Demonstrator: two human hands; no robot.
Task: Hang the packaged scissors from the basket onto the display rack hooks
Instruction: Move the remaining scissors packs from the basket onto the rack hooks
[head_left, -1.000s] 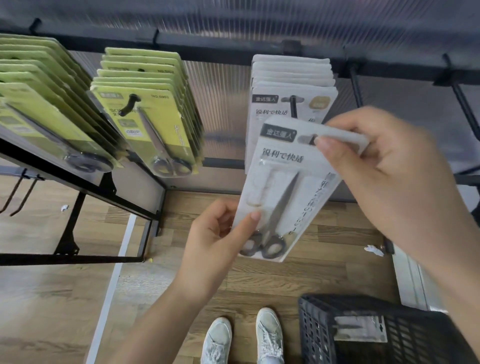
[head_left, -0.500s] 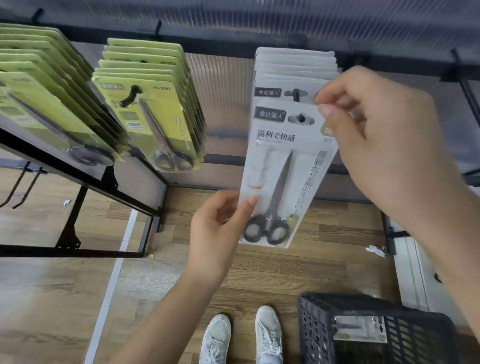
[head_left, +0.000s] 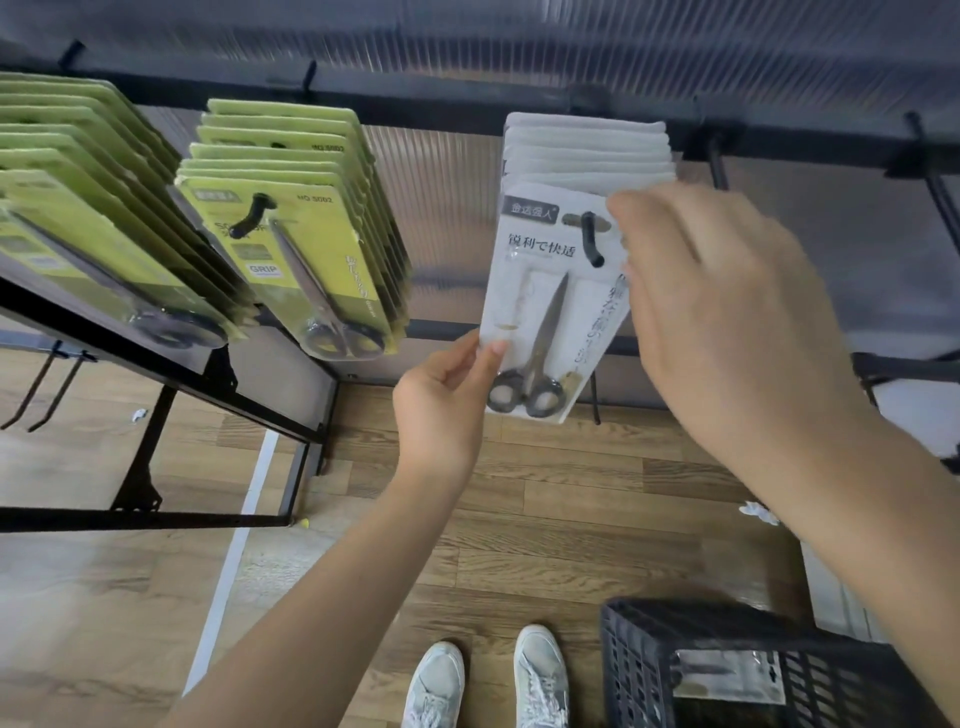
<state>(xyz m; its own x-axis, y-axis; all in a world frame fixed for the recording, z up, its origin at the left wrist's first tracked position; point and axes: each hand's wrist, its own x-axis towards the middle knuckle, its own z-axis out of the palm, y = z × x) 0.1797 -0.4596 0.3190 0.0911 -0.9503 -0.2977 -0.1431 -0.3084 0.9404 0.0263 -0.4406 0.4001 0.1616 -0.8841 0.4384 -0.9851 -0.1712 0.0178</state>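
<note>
Packaged scissors (head_left: 550, 306), tilted clear a second ago, are now threaded onto the hook (head_left: 591, 240). Left hand (head_left: 441, 400) pinches the lower corner; right hand (head_left: 727, 306) grips the top edge. Only release is judged left.

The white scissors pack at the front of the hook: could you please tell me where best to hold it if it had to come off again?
Probably by the bare lower left corner of the white scissors pack, coming from below-left, as the left hand pinches it. The card is flat and thin there, and the hook passes through the top slot, so a low grip keeps clear of it.
</note>
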